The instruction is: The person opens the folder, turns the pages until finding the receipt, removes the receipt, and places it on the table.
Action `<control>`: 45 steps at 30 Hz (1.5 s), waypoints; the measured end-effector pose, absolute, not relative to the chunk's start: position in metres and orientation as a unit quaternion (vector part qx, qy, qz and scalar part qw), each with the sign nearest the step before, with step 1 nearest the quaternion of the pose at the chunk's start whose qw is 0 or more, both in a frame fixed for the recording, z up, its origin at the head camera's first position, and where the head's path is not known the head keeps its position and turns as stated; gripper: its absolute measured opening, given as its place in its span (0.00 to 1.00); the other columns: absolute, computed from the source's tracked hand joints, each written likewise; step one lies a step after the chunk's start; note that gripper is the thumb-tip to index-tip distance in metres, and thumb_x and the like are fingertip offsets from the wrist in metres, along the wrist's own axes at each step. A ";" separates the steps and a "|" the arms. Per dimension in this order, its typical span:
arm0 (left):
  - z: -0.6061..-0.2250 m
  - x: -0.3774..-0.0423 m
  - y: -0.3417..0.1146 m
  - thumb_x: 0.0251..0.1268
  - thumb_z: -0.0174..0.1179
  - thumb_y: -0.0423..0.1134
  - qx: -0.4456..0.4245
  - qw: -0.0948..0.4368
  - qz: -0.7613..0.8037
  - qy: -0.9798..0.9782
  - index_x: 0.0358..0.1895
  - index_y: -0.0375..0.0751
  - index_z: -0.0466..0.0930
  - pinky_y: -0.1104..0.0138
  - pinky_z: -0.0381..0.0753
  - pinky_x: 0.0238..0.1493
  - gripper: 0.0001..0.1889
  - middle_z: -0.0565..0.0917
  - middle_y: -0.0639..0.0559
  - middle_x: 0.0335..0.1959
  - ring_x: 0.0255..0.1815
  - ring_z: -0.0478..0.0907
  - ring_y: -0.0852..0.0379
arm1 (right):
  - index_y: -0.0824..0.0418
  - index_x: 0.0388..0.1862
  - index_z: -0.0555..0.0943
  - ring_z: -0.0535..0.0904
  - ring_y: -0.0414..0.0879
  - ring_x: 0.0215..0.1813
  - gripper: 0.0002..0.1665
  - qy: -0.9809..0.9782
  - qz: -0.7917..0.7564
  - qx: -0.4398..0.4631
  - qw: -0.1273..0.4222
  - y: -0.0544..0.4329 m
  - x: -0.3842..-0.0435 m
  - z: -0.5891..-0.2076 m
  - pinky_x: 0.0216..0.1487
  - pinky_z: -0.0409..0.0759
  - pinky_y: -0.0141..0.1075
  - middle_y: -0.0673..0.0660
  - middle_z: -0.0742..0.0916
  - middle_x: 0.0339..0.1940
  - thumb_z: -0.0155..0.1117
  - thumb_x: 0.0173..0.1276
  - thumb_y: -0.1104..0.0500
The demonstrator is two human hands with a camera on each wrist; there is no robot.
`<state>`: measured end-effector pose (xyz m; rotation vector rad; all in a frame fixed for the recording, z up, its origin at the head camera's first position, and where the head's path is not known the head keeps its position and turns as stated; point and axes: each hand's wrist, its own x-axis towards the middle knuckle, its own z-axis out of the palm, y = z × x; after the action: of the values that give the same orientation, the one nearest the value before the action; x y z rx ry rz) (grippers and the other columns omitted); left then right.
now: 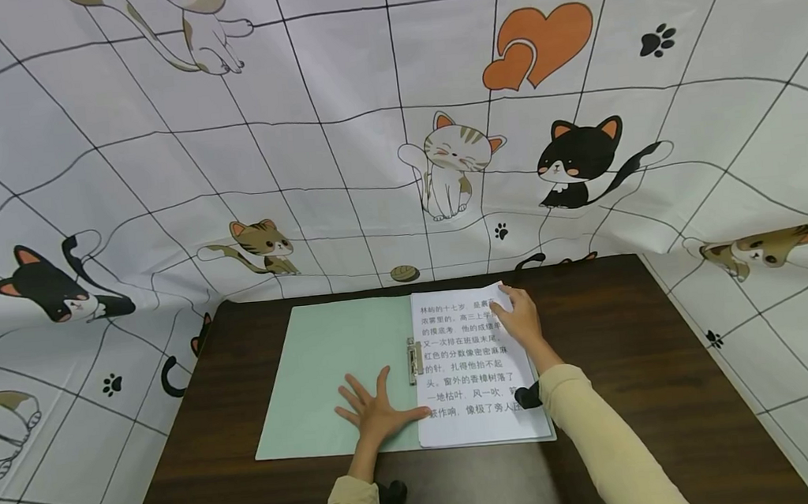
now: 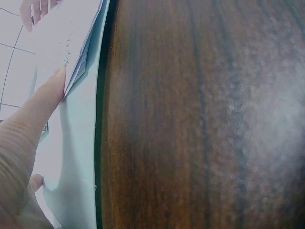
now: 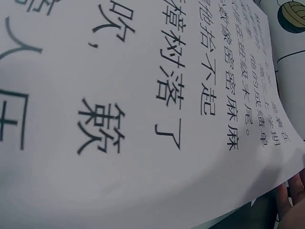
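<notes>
A light green folder (image 1: 313, 370) lies spread on the table with a stack of printed pages (image 1: 471, 381) on its right side. My left hand (image 1: 377, 420) rests on the bare left cover, fingers spread wide. Its thumb (image 2: 50, 90) touches the left edge of the pages near the bottom. At the upper right corner, my right hand (image 1: 522, 320) pinches the top page, thumb over the print. In the right wrist view that page (image 3: 143, 176) curves up along its edge, and the right fingers (image 3: 295, 195) show partly behind it.
A metal clip (image 1: 415, 360) sits at the folder's spine beside the pages. Dark wooden tabletop (image 1: 632, 345) surrounds the folder. White cloth (image 1: 332, 68) with cats and grid lines hangs behind and along both sides. Each wrist carries a small black device (image 1: 392, 496).
</notes>
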<state>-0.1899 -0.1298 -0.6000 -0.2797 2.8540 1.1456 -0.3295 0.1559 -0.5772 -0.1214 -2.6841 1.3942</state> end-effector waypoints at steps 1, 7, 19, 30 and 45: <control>-0.600 -0.190 -0.130 0.29 0.81 0.58 -0.091 0.027 0.371 0.924 0.75 0.47 0.56 0.25 0.18 0.63 0.62 0.26 0.22 0.75 0.74 0.19 0.20 | 0.61 0.70 0.70 0.69 0.62 0.69 0.32 -0.885 0.460 -0.040 0.057 0.156 -0.331 -0.577 0.69 0.69 0.54 0.65 0.72 0.69 0.60 0.70 0.53; -0.601 -0.190 -0.129 0.30 0.81 0.58 -0.090 0.025 0.371 0.924 0.75 0.47 0.56 0.26 0.17 0.63 0.62 0.26 0.23 0.75 0.74 0.19 0.20 | 0.62 0.69 0.70 0.73 0.62 0.65 0.32 -0.880 0.470 -0.050 0.055 0.157 -0.337 -0.573 0.64 0.72 0.53 0.67 0.75 0.66 0.61 0.69 0.53; -0.600 -0.191 -0.129 0.29 0.80 0.59 -0.090 0.026 0.372 0.923 0.75 0.47 0.56 0.26 0.17 0.63 0.63 0.26 0.23 0.75 0.74 0.19 0.21 | 0.63 0.71 0.67 0.82 0.63 0.53 0.34 -0.868 0.494 -0.033 0.040 0.155 -0.330 -0.567 0.54 0.80 0.49 0.70 0.77 0.66 0.63 0.68 0.58; -0.603 -0.193 -0.129 0.26 0.79 0.65 -0.087 0.023 0.377 0.922 0.75 0.49 0.56 0.27 0.16 0.63 0.65 0.26 0.24 0.76 0.74 0.18 0.22 | 0.63 0.70 0.69 0.83 0.61 0.50 0.33 -0.848 0.530 -0.019 0.013 0.157 -0.319 -0.558 0.44 0.83 0.38 0.70 0.76 0.66 0.62 0.65 0.65; -0.606 -0.192 -0.131 0.26 0.79 0.63 -0.092 0.027 0.377 0.921 0.75 0.49 0.56 0.27 0.16 0.63 0.64 0.25 0.25 0.76 0.74 0.17 0.22 | 0.62 0.69 0.70 0.84 0.52 0.44 0.32 -0.831 0.556 -0.001 0.005 0.158 -0.305 -0.562 0.38 0.83 0.30 0.69 0.78 0.64 0.64 0.65 0.65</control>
<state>-0.1917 -0.1307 -0.6061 -0.2844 2.8452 1.1636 -0.3051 0.1585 -0.5617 -0.0019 -2.6025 1.7420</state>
